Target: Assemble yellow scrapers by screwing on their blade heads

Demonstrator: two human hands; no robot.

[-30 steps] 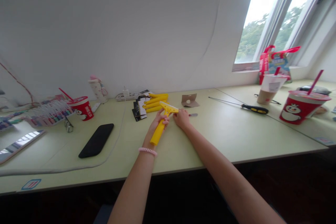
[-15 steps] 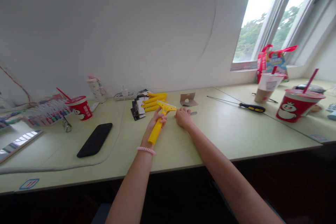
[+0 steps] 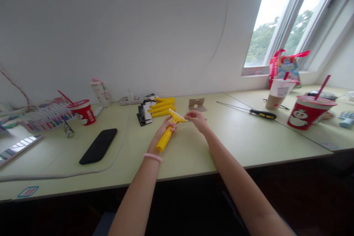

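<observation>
Fingers of my left hand (image 3: 166,127) wrap round a yellow scraper (image 3: 165,138), its wide head tilted up and its handle toward me. Just right of the scraper's head, my right hand (image 3: 195,118) is pinched; whatever its fingertips hold is too small to make out. Behind my right hand stands a folded brown card (image 3: 197,104) with a round hole. More yellow handles (image 3: 163,107) lie in a pile beyond my left hand, beside black and white cards (image 3: 145,113).
A black phone (image 3: 99,146) and a white cable lie at the left, near a red cup (image 3: 83,112) and a pen box. At the right are a screwdriver (image 3: 262,114), a brown drink cup (image 3: 278,94) and another red cup (image 3: 308,114).
My right hand has lifted off the table and turned into a pinch beside the scraper's head. The scraper has tilted a little in my left hand.
</observation>
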